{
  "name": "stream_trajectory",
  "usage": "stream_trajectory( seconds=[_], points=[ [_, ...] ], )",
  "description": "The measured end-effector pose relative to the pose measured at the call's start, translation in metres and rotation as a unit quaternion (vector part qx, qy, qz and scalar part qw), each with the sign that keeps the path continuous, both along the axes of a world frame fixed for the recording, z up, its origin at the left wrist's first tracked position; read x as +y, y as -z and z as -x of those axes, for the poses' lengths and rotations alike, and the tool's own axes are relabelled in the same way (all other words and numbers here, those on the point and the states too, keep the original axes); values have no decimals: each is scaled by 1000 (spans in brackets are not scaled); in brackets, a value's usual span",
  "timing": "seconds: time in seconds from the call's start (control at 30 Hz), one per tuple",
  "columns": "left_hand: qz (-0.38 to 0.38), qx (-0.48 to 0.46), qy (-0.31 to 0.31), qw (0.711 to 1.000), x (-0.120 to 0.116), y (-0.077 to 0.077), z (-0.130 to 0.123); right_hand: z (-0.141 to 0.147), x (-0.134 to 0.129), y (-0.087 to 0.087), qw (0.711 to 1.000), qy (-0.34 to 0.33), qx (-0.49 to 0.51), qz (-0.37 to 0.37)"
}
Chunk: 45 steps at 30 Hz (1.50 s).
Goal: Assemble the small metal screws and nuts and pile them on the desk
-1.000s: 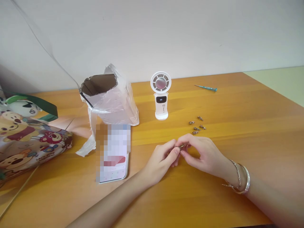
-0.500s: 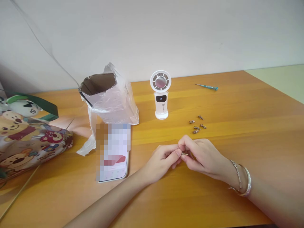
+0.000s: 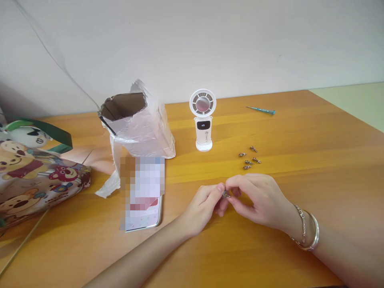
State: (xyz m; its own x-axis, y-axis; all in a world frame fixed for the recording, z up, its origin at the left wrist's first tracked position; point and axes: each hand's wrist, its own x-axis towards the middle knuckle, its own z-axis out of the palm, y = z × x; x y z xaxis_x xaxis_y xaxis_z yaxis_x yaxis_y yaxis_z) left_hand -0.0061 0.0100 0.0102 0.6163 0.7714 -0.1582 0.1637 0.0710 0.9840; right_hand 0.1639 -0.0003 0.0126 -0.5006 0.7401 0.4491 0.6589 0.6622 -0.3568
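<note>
one small metal fitting (image 3: 226,194) is gripped between the closed fingertips of the left hand (image 3: 204,210) and right hand (image 3: 258,200), just above the desk (image 3: 300,192). five loose brass fittings (image 3: 248,162) lie just ahead of the hands, a thin blue-handled screwdriver (image 3: 261,110) farther ahead, a white desk fan (image 3: 203,120) ahead and left, a phone (image 3: 144,212) left of the left hand.

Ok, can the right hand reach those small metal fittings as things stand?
Probably yes: the small metal fittings lie just beyond the right hand with nothing between, though it is pinching a small metal piece with the left hand.
</note>
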Motion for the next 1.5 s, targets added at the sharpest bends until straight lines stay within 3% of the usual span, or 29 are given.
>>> stream_trajectory(
  seconds=[0.33,0.47,0.67,0.8,0.93,1.23,1.5],
  points=[
    [-2,24,-6,1000,-3,-2,-2,2,-1,-4,999,-12,-12,-44],
    [-49,36,-20,998,-2,-3,1,1,-1,-2,999,22,24,14],
    [-158,148,-22,976,-2,-7,5,2,-1,0,985,41,65,153],
    [-179,169,-16,969,-2,-7,5,3,0,-1,982,43,56,176],
    [-169,161,-23,972,-1,-5,7,2,0,1,991,45,18,128],
    [-150,163,-28,975,-2,-2,4,3,2,6,992,88,-66,-65],
    [-132,153,-71,977,-5,2,-2,12,1,9,983,128,-76,-111]
  ],
)
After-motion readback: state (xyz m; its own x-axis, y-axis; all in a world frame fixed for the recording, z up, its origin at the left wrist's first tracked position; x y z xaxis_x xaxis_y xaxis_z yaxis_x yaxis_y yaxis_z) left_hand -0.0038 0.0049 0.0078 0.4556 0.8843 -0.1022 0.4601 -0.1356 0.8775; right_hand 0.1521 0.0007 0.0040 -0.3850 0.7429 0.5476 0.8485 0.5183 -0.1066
